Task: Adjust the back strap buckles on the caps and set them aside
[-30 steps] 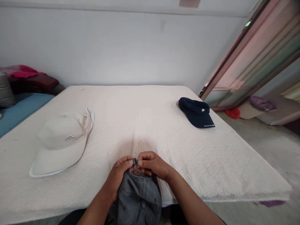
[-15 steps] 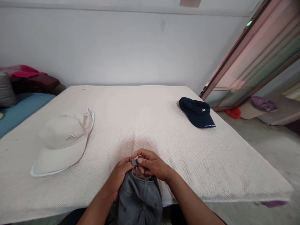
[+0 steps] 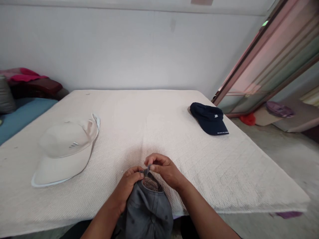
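A dark grey cap [image 3: 149, 210] hangs at the near edge of the covered table, its back opening facing up. My left hand [image 3: 131, 182] is closed on the cap's back at the left side of the opening, thumb on the strap near its buckle. Between thumb and fingers, my right hand [image 3: 165, 169] pinches the end of the adjustment strap [image 3: 149, 168] and holds it raised. The cap's lower part is cut off by the frame's bottom edge.
A cream cap [image 3: 66, 149] lies to the left on the white textured cloth [image 3: 149, 122]. Far right rests a navy cap [image 3: 209, 118] with white lettering. A pale wall [image 3: 112, 49] stands behind the table, and a sliding door [image 3: 259, 73] is at the right.
My right hand has moved slightly up and right, drawing the strap end up from the buckle. The left hand keeps its hold on the cap.
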The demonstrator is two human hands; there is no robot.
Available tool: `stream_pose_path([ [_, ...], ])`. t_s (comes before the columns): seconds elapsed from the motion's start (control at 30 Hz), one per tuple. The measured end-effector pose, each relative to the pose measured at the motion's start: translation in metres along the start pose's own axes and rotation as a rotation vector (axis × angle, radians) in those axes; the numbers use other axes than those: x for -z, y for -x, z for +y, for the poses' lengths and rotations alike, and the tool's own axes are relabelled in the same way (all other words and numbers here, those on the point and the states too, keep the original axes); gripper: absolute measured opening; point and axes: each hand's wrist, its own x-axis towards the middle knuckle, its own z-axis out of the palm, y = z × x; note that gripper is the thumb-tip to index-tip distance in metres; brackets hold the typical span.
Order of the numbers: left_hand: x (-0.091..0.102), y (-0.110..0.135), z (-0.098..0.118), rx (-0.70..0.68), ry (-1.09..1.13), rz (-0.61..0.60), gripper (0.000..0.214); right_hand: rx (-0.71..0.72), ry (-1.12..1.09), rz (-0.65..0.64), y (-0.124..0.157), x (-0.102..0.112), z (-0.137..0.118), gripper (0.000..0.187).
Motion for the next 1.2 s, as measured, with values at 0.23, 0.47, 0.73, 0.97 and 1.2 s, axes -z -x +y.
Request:
stream_pose_path([
  [0.23,-0.003,0.002,0.001,0.039,0.069,-0.049,0.003,-0.040,-0.181,0.066,0.001,0.002,-0.004,0.019],
  [0.47,-0.005,-0.001,-0.001,0.070,0.027,-0.060,0.002,-0.053,-0.275,0.076,0.008,-0.002,-0.010,0.020],
  [0.73,-0.005,-0.002,0.001,0.079,0.070,-0.123,0.005,0.015,-0.350,0.105,0.012,0.000,-0.017,0.017],
  [0.97,-0.006,0.000,0.003,0.030,0.110,-0.049,0.006,-0.083,-0.231,0.053,0.007,-0.007,-0.006,0.014],
  [1.2,-0.005,-0.006,-0.004,-0.004,0.043,-0.024,0.005,-0.090,-0.092,0.018,0.004,-0.012,0.003,0.013],
])
